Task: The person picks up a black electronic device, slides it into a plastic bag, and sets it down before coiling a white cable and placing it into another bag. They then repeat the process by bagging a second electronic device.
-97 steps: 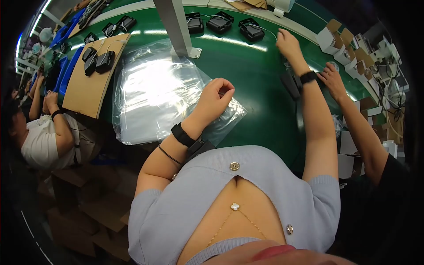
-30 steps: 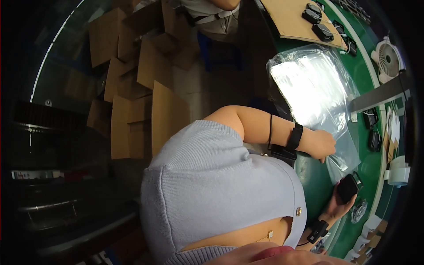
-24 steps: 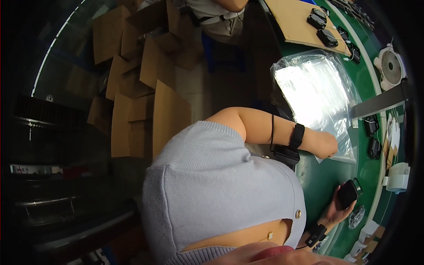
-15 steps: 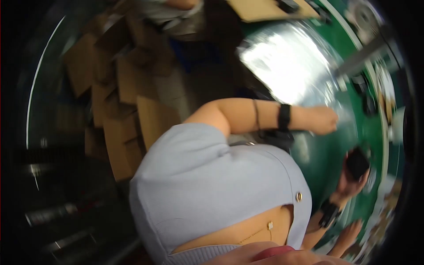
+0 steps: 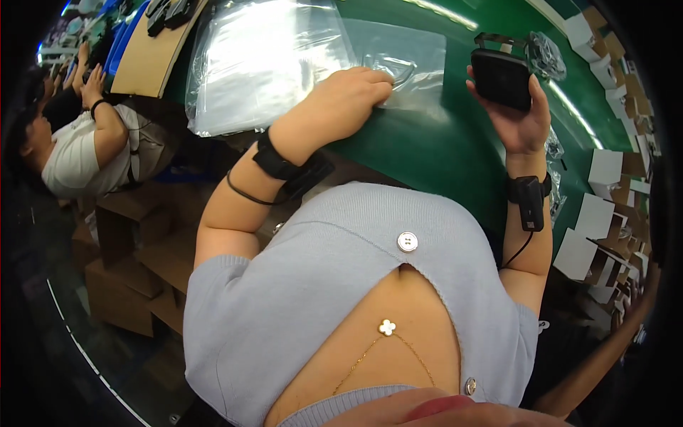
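Green glossy worktable [image 5: 427, 146] across the top. On it, left of centre: flat stack of clear shiny plastic bags [image 5: 260, 67]. One clear thin plastic bag [image 5: 423, 64] pokes out past the stack's right edge, lying on the green.

Left hand [image 5: 348, 99]: half closed, back of hand up, fingers curled down on that bag's near-left part. Fingertips mostly hidden; can't tell if film is pinched or just pressed.

Right hand [image 5: 525, 132]: palm up, wrapped part-way round the device, a digit showing at each side. Firm hold, not a closed fist.

Black boxy device with an open black frame at its far end [image 5: 501, 80]: in the right hand, over the table, right of the loose bag, well apart from the left hand. Crumpled clear plastic bundle [image 5: 548, 57] on the table just beyond it, to the right.
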